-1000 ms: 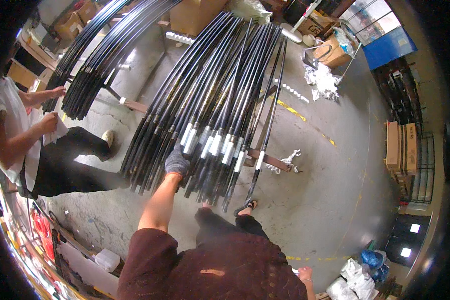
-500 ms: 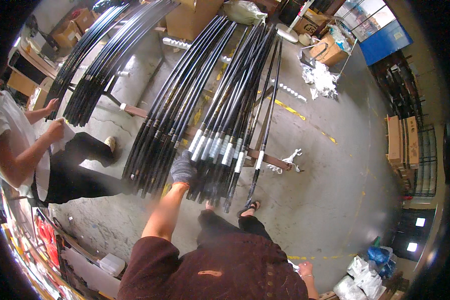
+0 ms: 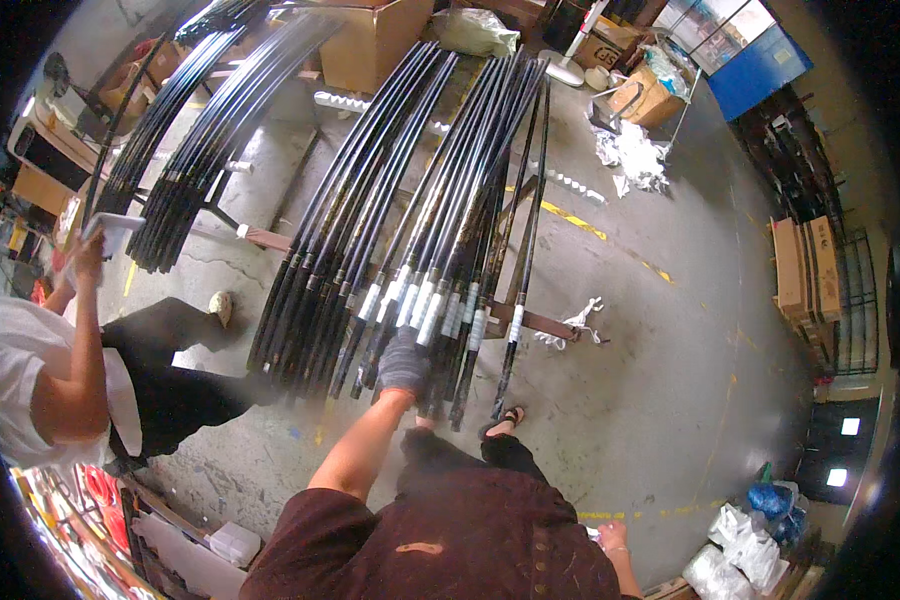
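My left hand (image 3: 403, 362), in a grey knit glove, is closed around the near end of one or more long black poles (image 3: 435, 250). Its fingertips are partly hidden, so how many poles it grips does not show. White bands (image 3: 429, 305) wrap several poles just beyond the glove. Low at the right, beside my dark shirt, my bare right hand (image 3: 613, 537) is closed on a small white piece (image 3: 593, 534), mostly hidden. The poles lie side by side across a brown rail (image 3: 540, 319), and one banded pole (image 3: 522, 270) lies apart at the right.
At the left a co-worker (image 3: 60, 370) holds a white sheet (image 3: 118, 232) near another batch of black poles (image 3: 175, 200). Cardboard boxes (image 3: 370, 45) stand at the back. White scraps (image 3: 632, 158) lie on the floor, and plastic bags (image 3: 740, 550) sit at lower right.
My left hand has moved right and slightly nearer along the pole ends, and some banded poles have shifted. The co-worker has lifted the white sheet. My right hand stays low.
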The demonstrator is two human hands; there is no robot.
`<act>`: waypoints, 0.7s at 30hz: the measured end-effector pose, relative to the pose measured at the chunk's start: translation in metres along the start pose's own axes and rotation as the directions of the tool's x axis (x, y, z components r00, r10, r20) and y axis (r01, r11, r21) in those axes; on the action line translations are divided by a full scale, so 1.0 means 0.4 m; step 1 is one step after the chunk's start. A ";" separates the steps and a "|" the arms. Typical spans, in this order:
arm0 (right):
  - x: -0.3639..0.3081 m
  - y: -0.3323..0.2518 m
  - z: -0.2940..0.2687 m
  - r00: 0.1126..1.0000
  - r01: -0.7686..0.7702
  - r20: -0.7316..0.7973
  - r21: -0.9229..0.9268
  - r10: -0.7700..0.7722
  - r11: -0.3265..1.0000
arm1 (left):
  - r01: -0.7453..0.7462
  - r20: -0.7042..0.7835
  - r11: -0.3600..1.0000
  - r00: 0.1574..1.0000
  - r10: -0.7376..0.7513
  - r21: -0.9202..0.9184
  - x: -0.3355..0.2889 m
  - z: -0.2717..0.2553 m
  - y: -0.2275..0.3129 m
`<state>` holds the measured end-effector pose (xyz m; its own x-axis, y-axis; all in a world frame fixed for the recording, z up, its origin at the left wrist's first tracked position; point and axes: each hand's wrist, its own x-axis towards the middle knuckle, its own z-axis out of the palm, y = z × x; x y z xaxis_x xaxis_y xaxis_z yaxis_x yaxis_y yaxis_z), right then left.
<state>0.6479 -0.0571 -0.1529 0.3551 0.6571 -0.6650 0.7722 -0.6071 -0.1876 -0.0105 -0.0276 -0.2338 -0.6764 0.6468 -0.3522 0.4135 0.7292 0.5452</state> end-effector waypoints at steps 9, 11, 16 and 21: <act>-0.032 0.013 -0.010 1.000 -0.012 -0.027 0.019 0.012 1.000 | -0.090 0.061 0.994 0.994 0.094 -0.058 -0.017 0.037 0.086; -0.031 0.018 -0.002 1.000 -0.015 -0.017 0.025 0.015 1.000 | -0.041 0.133 0.998 0.990 0.046 -0.040 -0.027 0.034 0.115; -0.050 0.012 0.016 0.998 0.013 -0.066 0.131 -0.005 0.991 | 0.019 0.197 0.999 0.980 -0.009 -0.050 -0.058 0.043 0.166; -0.024 -0.011 -0.028 0.990 0.135 0.071 -0.343 -0.118 0.930 | 0.076 0.207 0.996 0.976 -0.064 -0.052 -0.082 0.121 0.218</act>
<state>0.6469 -0.0556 -0.1374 0.2231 0.6904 -0.6881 0.9465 -0.3223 -0.0165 0.0772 0.0258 -0.2116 -0.5609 0.6311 -0.5358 0.3285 0.7638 0.5557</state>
